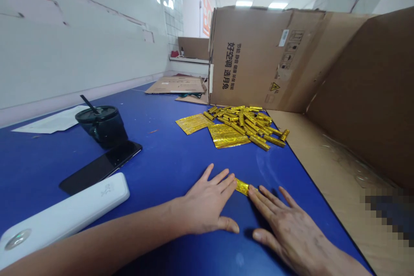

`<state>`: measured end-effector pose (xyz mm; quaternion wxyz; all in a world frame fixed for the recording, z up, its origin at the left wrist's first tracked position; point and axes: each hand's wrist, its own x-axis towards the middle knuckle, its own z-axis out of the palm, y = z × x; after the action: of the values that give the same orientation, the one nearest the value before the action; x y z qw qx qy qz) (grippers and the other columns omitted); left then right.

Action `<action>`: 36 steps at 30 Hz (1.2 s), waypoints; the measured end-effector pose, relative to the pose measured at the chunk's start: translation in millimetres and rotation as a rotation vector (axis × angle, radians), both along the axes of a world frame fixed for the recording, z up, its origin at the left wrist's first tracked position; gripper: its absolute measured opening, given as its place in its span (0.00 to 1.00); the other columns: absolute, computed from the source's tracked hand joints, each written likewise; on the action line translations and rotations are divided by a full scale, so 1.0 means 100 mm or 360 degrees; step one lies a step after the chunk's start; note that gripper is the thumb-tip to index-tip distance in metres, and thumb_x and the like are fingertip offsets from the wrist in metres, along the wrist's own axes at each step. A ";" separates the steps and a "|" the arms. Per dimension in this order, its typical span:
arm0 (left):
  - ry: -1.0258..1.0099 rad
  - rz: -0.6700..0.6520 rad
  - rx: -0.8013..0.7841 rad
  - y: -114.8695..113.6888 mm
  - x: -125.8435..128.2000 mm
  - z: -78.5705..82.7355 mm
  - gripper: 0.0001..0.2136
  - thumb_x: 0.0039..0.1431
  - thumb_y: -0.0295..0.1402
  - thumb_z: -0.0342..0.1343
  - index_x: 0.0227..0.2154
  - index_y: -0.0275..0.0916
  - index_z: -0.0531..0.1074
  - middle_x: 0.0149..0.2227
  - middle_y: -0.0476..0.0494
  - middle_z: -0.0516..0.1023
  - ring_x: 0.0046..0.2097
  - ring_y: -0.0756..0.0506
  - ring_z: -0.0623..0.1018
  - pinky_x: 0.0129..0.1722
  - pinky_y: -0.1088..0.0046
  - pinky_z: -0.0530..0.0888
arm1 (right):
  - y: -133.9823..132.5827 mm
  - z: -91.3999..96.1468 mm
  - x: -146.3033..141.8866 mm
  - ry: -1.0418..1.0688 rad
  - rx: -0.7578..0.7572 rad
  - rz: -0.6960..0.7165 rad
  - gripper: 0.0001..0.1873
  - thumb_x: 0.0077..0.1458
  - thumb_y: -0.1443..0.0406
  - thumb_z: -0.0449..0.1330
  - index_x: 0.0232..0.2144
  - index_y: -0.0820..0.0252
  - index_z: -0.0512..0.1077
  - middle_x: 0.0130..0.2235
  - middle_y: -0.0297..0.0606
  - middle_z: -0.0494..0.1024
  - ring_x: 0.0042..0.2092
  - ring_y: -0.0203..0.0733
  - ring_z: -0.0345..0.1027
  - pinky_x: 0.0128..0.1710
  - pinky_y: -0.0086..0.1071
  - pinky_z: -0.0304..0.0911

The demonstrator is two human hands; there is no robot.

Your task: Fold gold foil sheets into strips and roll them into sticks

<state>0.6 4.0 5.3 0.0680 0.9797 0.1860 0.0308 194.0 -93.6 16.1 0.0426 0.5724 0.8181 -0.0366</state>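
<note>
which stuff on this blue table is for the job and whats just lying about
Seemingly for the job:
small gold piece between left hand and right hand
flat gold sheets
rolled gold tubes

Apparently just lying about:
lidded cup
black phone
white device
paper
flat cardboard

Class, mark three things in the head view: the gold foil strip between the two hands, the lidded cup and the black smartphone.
Gold foil strip (242, 186): head view, on its uncovered middle.
Lidded cup (108, 131): head view, on its dark side wall.
Black smartphone (102, 167): head view, mid upper face.
</note>
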 end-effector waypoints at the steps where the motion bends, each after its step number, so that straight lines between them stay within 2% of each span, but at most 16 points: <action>1: -0.0013 -0.0003 0.0019 -0.04 -0.01 0.00 0.40 0.48 0.59 0.32 0.56 0.32 0.47 0.58 0.33 0.50 0.59 0.38 0.46 0.54 0.52 0.37 | 0.02 0.01 0.04 0.0011 0.0008 -0.0025 0.35 0.53 0.47 0.38 0.57 0.62 0.47 0.57 0.44 0.51 0.57 0.53 0.44 0.51 0.59 0.43; 4: -0.0022 -0.0024 0.0025 -0.13 -0.02 0.00 0.40 0.48 0.59 0.31 0.55 0.30 0.49 0.57 0.32 0.52 0.59 0.39 0.49 0.55 0.57 0.40 | 0.06 -0.01 0.13 0.0050 0.0008 -0.0041 0.32 0.54 0.48 0.40 0.57 0.55 0.44 0.58 0.37 0.50 0.58 0.51 0.41 0.52 0.59 0.40; 7: -0.0006 -0.0023 -0.0001 -0.15 -0.03 -0.01 0.40 0.48 0.59 0.33 0.55 0.29 0.50 0.57 0.32 0.53 0.58 0.39 0.50 0.55 0.59 0.44 | 0.06 -0.04 0.16 0.0068 -0.0013 -0.0076 0.32 0.54 0.49 0.41 0.57 0.54 0.42 0.59 0.36 0.47 0.59 0.50 0.38 0.53 0.57 0.40; 11: 0.0008 -0.0020 -0.0033 -0.13 -0.03 -0.01 0.40 0.48 0.59 0.33 0.54 0.29 0.50 0.57 0.32 0.52 0.58 0.38 0.50 0.55 0.60 0.47 | 0.04 -0.02 0.10 0.0081 -0.0059 -0.0096 0.33 0.54 0.49 0.40 0.57 0.58 0.41 0.59 0.39 0.45 0.59 0.47 0.37 0.54 0.54 0.40; 16: 0.0004 -0.0010 -0.0009 -0.16 -0.02 -0.02 0.42 0.47 0.59 0.34 0.55 0.26 0.48 0.57 0.28 0.50 0.58 0.37 0.50 0.55 0.58 0.46 | 0.12 0.04 -0.23 0.0080 0.0017 -0.0036 0.37 0.53 0.48 0.41 0.57 0.67 0.44 0.59 0.48 0.42 0.59 0.49 0.35 0.55 0.51 0.39; 19: -0.0001 0.0003 -0.0002 -0.19 -0.03 -0.04 0.42 0.48 0.59 0.34 0.55 0.25 0.46 0.57 0.27 0.48 0.59 0.38 0.49 0.55 0.60 0.47 | 0.16 0.00 -0.33 0.0071 0.0002 0.0001 0.39 0.53 0.48 0.41 0.57 0.72 0.43 0.58 0.52 0.44 0.59 0.49 0.36 0.55 0.49 0.41; 27: 0.0026 0.0018 0.0033 -0.21 -0.04 -0.06 0.41 0.50 0.58 0.32 0.55 0.24 0.47 0.58 0.28 0.46 0.59 0.38 0.44 0.55 0.58 0.44 | 0.03 -0.18 0.00 -0.0032 0.0150 -0.0045 0.38 0.52 0.47 0.42 0.56 0.68 0.47 0.58 0.51 0.46 0.58 0.51 0.41 0.53 0.50 0.46; 36: 0.0078 -0.0020 -0.0034 -0.12 -0.07 -0.02 0.41 0.48 0.59 0.32 0.56 0.27 0.46 0.59 0.30 0.44 0.60 0.39 0.42 0.55 0.54 0.40 | -0.07 -0.17 -0.03 -0.0051 0.0225 -0.0022 0.37 0.52 0.46 0.41 0.56 0.66 0.50 0.57 0.49 0.49 0.57 0.55 0.44 0.51 0.58 0.44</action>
<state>-6.4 -7.5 3.5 0.0741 0.9805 0.1818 0.0046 190.9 -100.1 -1.1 0.0150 0.5800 0.8139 0.0303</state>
